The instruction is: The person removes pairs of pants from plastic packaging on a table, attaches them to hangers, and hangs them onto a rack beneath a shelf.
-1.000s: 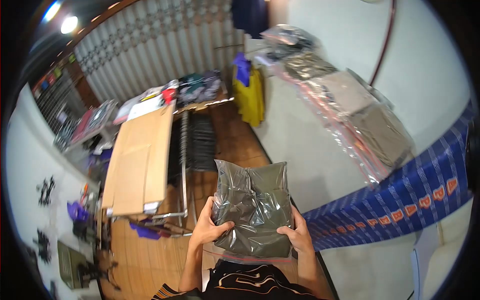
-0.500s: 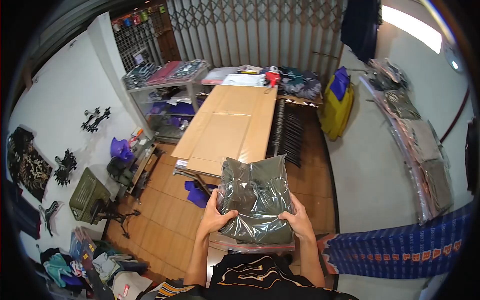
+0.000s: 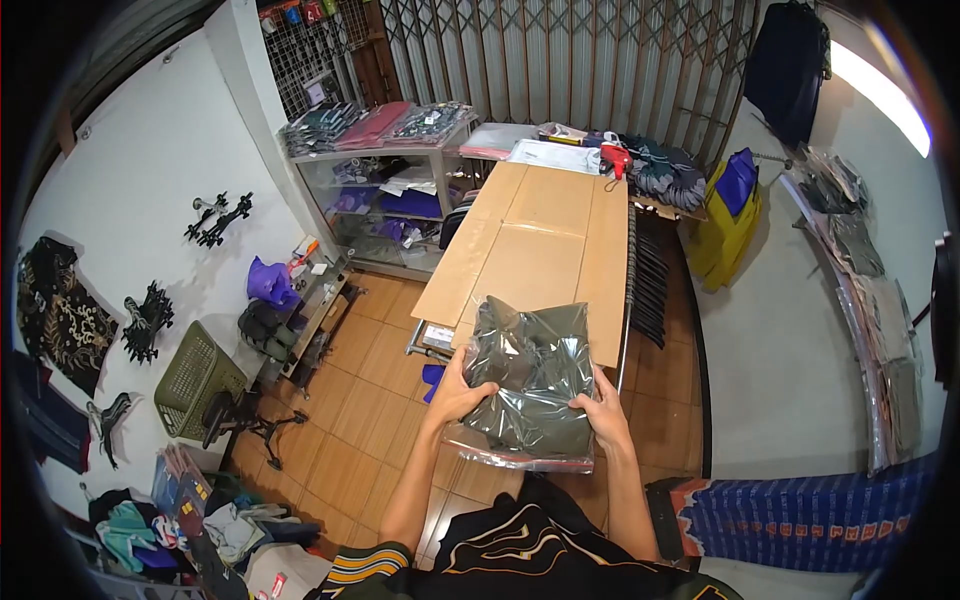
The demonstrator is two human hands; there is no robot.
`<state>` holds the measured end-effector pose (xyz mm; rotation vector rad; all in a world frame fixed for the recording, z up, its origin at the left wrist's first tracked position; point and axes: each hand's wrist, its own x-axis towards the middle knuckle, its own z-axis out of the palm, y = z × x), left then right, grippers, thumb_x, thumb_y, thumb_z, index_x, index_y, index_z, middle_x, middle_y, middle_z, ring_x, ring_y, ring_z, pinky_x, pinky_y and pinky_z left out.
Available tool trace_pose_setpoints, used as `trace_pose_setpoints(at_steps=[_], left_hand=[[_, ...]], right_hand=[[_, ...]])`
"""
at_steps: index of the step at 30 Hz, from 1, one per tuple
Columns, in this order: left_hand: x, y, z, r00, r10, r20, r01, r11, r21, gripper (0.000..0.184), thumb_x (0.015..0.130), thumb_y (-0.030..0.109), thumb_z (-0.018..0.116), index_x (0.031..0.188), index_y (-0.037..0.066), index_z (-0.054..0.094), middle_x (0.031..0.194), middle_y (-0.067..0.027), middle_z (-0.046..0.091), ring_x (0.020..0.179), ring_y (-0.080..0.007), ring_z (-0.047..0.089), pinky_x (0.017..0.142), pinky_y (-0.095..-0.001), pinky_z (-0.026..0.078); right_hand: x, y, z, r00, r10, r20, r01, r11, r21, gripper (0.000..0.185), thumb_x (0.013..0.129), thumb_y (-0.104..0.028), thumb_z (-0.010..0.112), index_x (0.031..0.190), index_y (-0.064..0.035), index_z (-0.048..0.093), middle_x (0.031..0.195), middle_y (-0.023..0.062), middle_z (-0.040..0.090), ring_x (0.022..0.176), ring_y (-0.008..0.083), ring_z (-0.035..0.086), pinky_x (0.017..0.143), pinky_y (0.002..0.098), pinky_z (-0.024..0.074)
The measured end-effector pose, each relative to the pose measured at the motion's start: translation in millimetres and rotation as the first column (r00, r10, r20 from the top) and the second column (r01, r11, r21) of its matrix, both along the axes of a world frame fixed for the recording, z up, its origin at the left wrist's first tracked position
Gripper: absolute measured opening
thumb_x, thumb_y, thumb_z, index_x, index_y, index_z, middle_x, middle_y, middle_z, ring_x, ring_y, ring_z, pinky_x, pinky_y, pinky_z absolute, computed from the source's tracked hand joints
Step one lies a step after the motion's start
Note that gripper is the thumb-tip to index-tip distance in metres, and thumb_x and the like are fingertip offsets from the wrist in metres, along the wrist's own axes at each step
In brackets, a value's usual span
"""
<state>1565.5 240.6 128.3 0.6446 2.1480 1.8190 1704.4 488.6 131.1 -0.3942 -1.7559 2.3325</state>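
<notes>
A clear plastic bag with folded dark olive cloth inside (image 3: pixel 530 375) is held up in front of my body, between both hands. My left hand (image 3: pixel 463 393) grips its left edge, thumb across the front. At the right edge, my right hand (image 3: pixel 604 408) holds it the same way. The fingers behind the bag are hidden. A reddish seal strip runs along the bag's lower edge. Just beyond the bag lies a cardboard-covered table (image 3: pixel 530 258), whose near end the bag partly covers.
A glass shelf unit (image 3: pixel 385 215) with packed clothes stands at the back left. A green basket (image 3: pixel 198 385) and a black stool are at the left. Bagged clothes (image 3: pixel 880 340) line the right wall, above a blue banner (image 3: pixel 800 520). Black hangers hang beside the table.
The view has swung left, so the table now lies straight ahead and the bagged clothes are at the far right. Both hands still hold the bag, which is now over the table's near end.
</notes>
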Motion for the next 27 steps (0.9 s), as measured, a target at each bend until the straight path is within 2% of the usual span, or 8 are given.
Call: trace_pose_setpoints(at_steps=[3,7,8,9,13,17,24,27], left_hand=[[-48,11,-29,0.993,0.028,-0.111,-0.031,0.999,-0.025,0.072,0.074,0.010,0.081,0.133,-0.004,0.044,0.124,-0.0195,0.061,0.118,-0.0275,0.058,0.105,-0.0364,0.043],[-110,29,-53,0.998,0.046,0.051,-0.044,0.998,-0.044,0.075,0.077,0.025,0.086,0.132,-0.003,0.045,0.124,-0.0227,0.063,0.116,-0.0313,0.061,0.101,-0.0394,0.047],[-131,34,-74,0.998,0.069,-0.003,-0.069,0.995,-0.068,0.075,0.077,0.025,0.086,0.132,-0.003,0.045,0.123,-0.0236,0.064,0.115,-0.0325,0.062,0.100,-0.0400,0.048],[-152,38,-100,0.994,0.089,-0.058,-0.094,0.991,-0.093,0.075,0.077,0.026,0.086,0.132,-0.003,0.045,0.122,-0.0244,0.064,0.114,-0.0337,0.063,0.099,-0.0406,0.048],[-192,63,-101,0.968,0.172,-0.184,-0.207,0.960,-0.191,0.074,0.076,0.026,0.085,0.131,-0.003,0.044,0.118,-0.0278,0.066,0.112,-0.0392,0.064,0.097,-0.0433,0.050],[-231,93,-91,0.940,0.240,-0.243,-0.299,0.921,-0.249,0.072,0.076,0.022,0.084,0.131,0.000,0.044,0.117,-0.0300,0.065,0.112,-0.0435,0.064,0.096,-0.0463,0.049],[-285,127,-84,0.944,0.230,-0.238,-0.305,0.883,-0.356,0.071,0.078,0.022,0.083,0.132,0.002,0.043,0.114,-0.0307,0.066,0.110,-0.0472,0.062,0.096,-0.0489,0.048],[-291,127,-75,0.964,0.187,-0.188,-0.248,0.886,-0.392,0.072,0.078,0.023,0.083,0.133,0.002,0.041,0.113,-0.0314,0.066,0.109,-0.0479,0.062,0.095,-0.0497,0.048]], right_hand=[[-39,7,-17,0.999,-0.031,0.013,0.032,0.999,-0.008,0.085,0.073,0.014,0.059,0.154,0.0009,0.034,0.145,0.0135,0.051,0.130,0.0198,0.050,0.106,0.0300,0.0404],[-97,19,-62,0.984,-0.166,-0.072,0.172,0.981,0.090,0.090,0.075,0.015,0.062,0.156,0.0015,0.025,0.157,0.0190,0.037,0.139,0.0251,0.043,0.111,0.0318,0.0371],[-112,22,-69,0.974,-0.198,-0.108,0.213,0.967,0.143,0.091,0.075,0.015,0.062,0.157,0.0017,0.024,0.158,0.0200,0.034,0.141,0.0262,0.041,0.112,0.0322,0.0360],[-125,22,-76,0.957,-0.251,-0.146,0.271,0.953,0.133,0.084,0.076,0.011,0.065,0.153,0.0026,0.033,0.154,0.0231,0.040,0.141,0.0279,0.041,0.115,0.0338,0.0332],[-167,38,-73,0.954,-0.298,-0.022,0.267,0.819,0.507,0.068,0.076,0.000,0.072,0.141,0.0034,0.052,0.142,0.0252,0.054,0.136,0.0318,0.049,0.114,0.0367,0.0358],[-215,56,-78,0.926,-0.369,0.081,0.245,0.750,0.615,0.069,0.077,-0.005,0.074,0.143,-0.0046,0.052,0.134,0.0266,0.060,0.128,0.0353,0.057,0.109,0.0385,0.0421],[-273,79,-74,0.882,-0.424,0.208,0.144,0.660,0.737,0.070,0.080,-0.012,0.075,0.146,-0.0120,0.050,0.134,0.0270,0.059,0.126,0.0386,0.057,0.106,0.0422,0.0449],[-274,79,-79,0.894,-0.420,0.155,0.174,0.645,0.745,0.070,0.081,-0.014,0.075,0.146,-0.0147,0.049,0.135,0.0253,0.058,0.126,0.0393,0.056,0.106,0.0432,0.0451]])
